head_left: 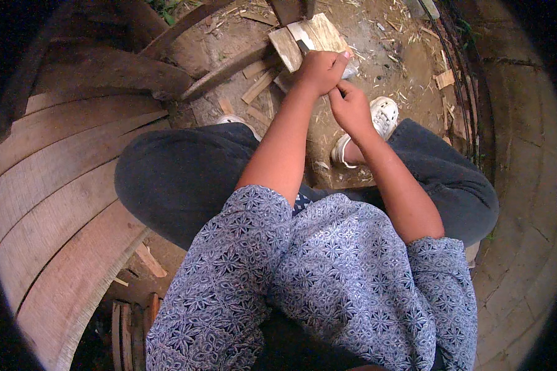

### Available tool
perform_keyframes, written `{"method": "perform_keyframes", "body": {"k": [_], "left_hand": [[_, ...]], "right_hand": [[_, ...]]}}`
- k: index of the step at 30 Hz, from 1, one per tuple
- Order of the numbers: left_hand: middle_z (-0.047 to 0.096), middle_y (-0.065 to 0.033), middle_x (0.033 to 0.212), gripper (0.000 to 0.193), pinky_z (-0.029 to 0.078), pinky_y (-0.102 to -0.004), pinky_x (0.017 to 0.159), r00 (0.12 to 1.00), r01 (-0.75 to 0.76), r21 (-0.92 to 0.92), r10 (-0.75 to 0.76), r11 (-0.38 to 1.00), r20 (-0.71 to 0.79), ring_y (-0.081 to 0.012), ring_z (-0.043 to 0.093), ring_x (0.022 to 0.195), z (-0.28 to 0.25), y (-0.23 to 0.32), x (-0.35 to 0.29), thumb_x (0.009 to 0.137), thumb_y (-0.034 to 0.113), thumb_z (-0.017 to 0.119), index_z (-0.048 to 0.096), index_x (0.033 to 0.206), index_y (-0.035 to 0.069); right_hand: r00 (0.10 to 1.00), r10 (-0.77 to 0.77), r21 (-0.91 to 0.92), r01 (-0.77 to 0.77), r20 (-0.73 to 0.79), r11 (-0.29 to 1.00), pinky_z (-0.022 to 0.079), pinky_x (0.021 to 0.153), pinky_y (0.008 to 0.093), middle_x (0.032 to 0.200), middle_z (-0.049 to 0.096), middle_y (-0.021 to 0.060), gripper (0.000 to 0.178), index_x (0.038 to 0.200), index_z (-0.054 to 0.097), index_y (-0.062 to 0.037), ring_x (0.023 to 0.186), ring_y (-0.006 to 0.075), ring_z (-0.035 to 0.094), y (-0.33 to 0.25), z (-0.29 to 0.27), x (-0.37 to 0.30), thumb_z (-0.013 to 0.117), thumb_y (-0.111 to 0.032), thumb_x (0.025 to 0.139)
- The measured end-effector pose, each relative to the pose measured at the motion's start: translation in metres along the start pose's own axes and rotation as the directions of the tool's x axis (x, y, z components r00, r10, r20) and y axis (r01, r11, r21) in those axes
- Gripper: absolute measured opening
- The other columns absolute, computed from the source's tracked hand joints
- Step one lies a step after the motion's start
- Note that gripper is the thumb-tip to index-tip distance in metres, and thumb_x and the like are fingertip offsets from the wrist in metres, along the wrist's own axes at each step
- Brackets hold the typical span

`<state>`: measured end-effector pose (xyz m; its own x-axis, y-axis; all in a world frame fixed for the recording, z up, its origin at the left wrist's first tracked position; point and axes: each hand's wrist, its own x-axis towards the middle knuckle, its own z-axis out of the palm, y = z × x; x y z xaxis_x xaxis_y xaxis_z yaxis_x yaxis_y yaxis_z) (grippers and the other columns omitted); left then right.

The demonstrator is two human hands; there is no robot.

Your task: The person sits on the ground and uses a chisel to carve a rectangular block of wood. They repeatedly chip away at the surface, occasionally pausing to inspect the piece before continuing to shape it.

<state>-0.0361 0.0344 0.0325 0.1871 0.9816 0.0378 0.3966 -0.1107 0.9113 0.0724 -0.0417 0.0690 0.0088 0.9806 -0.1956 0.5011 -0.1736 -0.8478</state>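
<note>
My left hand [319, 70] is closed in a fist around a tool whose dark blade [303, 46] rests against a pale split wood block [308, 37] standing on the dirt ahead of my knees. A grey end of the tool [350, 72] sticks out on the right side of the fist. My right hand [351, 109] sits just below and to the right of the left one, touching it, fingers curled together. Nothing can be made out inside it. Both forearms reach forward over my dark trousers [179, 176].
Curved wooden planks [62, 204] fill the left side. Wood chips and offcuts [258, 86] litter the dirt around my white shoes [384, 114]. A wire fence [467, 93] and stone paving [526, 185] run along the right. More wood pieces [130, 321] lie at the lower left.
</note>
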Motion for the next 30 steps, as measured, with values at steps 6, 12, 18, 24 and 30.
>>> {"method": "perform_keyframes", "body": {"k": [6,12,18,24,30], "left_hand": [[0.052,-0.0162,0.055,0.053,0.042,-0.0438,0.056,0.997,0.076,-0.053,-0.077,0.996,-0.01,-0.0244,0.048,0.051,0.004,-0.003,-0.001,0.097,0.041,0.054,0.058,0.067,-0.003],[0.051,-0.0146,0.054,0.055,0.042,-0.0427,0.056,0.988,0.153,-0.056,-0.152,0.987,0.029,-0.024,0.048,0.051,-0.002,-0.007,0.009,0.097,0.044,0.054,0.057,0.067,-0.003],[0.061,-0.0213,0.066,0.055,0.047,-0.0466,0.062,0.984,0.171,0.023,-0.172,0.985,0.049,-0.0333,0.059,0.06,-0.013,-0.017,0.022,0.096,0.047,0.053,0.064,0.075,-0.002],[0.058,-0.0207,0.063,0.056,0.046,-0.0455,0.062,0.988,0.148,0.034,-0.149,0.988,0.042,-0.0298,0.055,0.057,-0.024,-0.019,0.041,0.097,0.046,0.052,0.062,0.074,-0.004],[0.059,-0.0217,0.063,0.056,0.047,-0.045,0.063,0.995,0.076,0.064,-0.08,0.995,0.057,-0.0321,0.055,0.057,-0.008,-0.012,0.012,0.097,0.047,0.052,0.063,0.075,-0.004]], "right_hand": [[0.998,0.017,0.003,-0.018,0.063,1.0,0.052,0.077,0.0447,0.09,0.067,0.0273,0.027,0.104,0.069,-0.0011,0.083,0.0423,0.068,0.005,-0.002,0.004,0.054,-0.021,0.091],[0.996,0.057,-0.044,-0.054,0.076,0.998,0.052,0.079,0.0457,0.092,0.067,0.0271,0.028,0.104,0.069,-0.0021,0.086,0.0445,0.067,-0.003,0.003,0.013,0.055,-0.023,0.091],[0.998,-0.052,-0.078,0.055,0.037,0.995,0.051,0.076,0.034,0.089,0.072,0.0191,0.03,0.11,0.068,0.0027,0.081,0.0195,0.068,0.006,0.022,0.029,0.056,-0.021,0.096],[0.999,0.019,-0.05,-0.017,0.038,0.999,0.05,0.074,0.0341,0.088,0.071,0.0178,0.03,0.109,0.068,0.0031,0.078,0.0185,0.065,0.003,0.029,0.049,0.057,-0.022,0.095],[0.994,0.073,-0.016,-0.072,0.078,0.997,0.049,0.072,0.0334,0.084,0.071,0.0168,0.029,0.107,0.068,0.0033,0.073,0.0182,0.063,0.004,0.015,0.016,0.058,-0.022,0.095]]}}
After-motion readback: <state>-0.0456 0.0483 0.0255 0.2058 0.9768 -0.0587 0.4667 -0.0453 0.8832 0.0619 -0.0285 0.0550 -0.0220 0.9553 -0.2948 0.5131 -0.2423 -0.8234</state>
